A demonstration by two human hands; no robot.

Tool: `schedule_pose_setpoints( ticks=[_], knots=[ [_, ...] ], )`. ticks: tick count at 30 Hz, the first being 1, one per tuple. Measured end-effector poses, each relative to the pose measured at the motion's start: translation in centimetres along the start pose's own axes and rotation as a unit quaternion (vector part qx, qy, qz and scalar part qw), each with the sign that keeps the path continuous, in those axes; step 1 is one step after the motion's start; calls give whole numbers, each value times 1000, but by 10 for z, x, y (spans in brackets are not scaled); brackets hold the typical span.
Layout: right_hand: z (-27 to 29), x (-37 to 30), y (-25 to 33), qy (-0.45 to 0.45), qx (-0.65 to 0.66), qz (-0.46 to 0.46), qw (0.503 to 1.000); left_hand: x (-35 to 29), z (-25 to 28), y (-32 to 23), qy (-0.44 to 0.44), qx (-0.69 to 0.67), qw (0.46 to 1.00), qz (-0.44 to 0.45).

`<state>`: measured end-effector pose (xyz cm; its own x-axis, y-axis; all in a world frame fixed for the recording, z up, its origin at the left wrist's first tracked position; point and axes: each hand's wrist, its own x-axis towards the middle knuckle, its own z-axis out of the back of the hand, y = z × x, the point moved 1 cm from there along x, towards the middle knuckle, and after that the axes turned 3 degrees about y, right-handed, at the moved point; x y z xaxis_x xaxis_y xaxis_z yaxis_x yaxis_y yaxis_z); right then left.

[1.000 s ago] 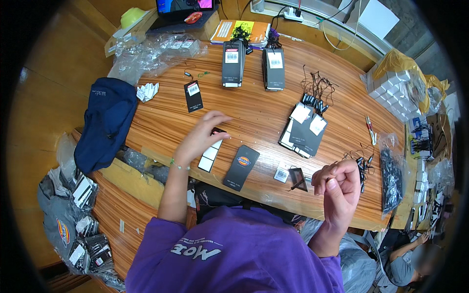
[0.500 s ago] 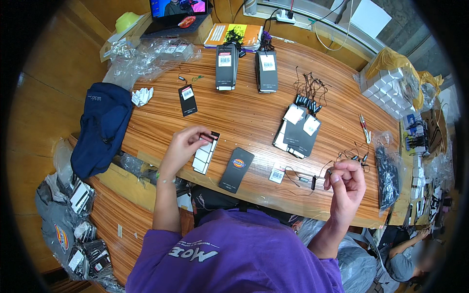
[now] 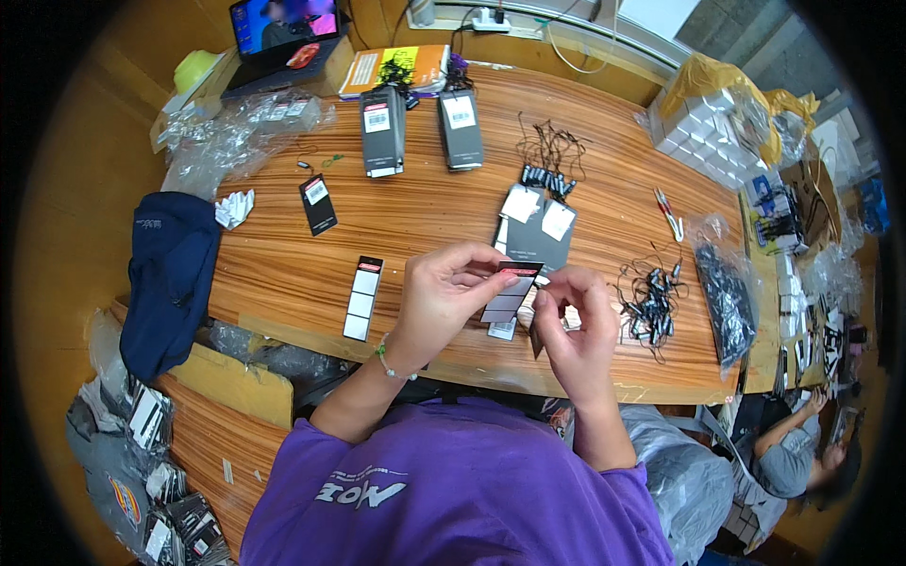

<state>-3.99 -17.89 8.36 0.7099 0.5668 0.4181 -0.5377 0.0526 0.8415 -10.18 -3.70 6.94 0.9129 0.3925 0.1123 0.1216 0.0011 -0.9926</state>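
Observation:
My left hand [image 3: 451, 297] pinches a narrow black hang tag [image 3: 510, 294] with white panels and a red strip near its top. Close against the tag's right edge, my right hand [image 3: 578, 316] has thumb and forefinger pressed together on a black string, mostly hidden by the fingers. A dark strip hangs below that thumb; its kind is hard to make out. Part of a white barcode label [image 3: 503, 328] shows under the held tag. Just left of my left hand, another white-panelled hang tag [image 3: 360, 304] lies flat. Behind both hands rests a stack of grey tags [image 3: 540, 238] with black strings.
Loose black strings [image 3: 651, 302] lie right of my hands, beside a plastic bag [image 3: 725, 297]. Farther back are pliers [image 3: 670, 215], two tag stacks [image 3: 382, 141] [image 3: 461, 132], a single black tag [image 3: 318, 205] and bagged white boxes [image 3: 713, 137]. Dark blue cloth [image 3: 170, 283] hangs at left.
My left hand has lifted a white-panelled tag off the table and moved right. My right hand has come left with the string, so the two hands now meet. The whole view has shifted.

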Motion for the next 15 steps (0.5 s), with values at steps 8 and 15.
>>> schedule_pose_setpoints(
  ticks=[8,15],
  knots=[
    [2,-1,-9,-20,19,-11,1000,-2,-12,6,34,-4,999,-18],
    [6,2,-9,9,29,-41,999,-2,-12,6,48,23,998,-32]
  ],
)
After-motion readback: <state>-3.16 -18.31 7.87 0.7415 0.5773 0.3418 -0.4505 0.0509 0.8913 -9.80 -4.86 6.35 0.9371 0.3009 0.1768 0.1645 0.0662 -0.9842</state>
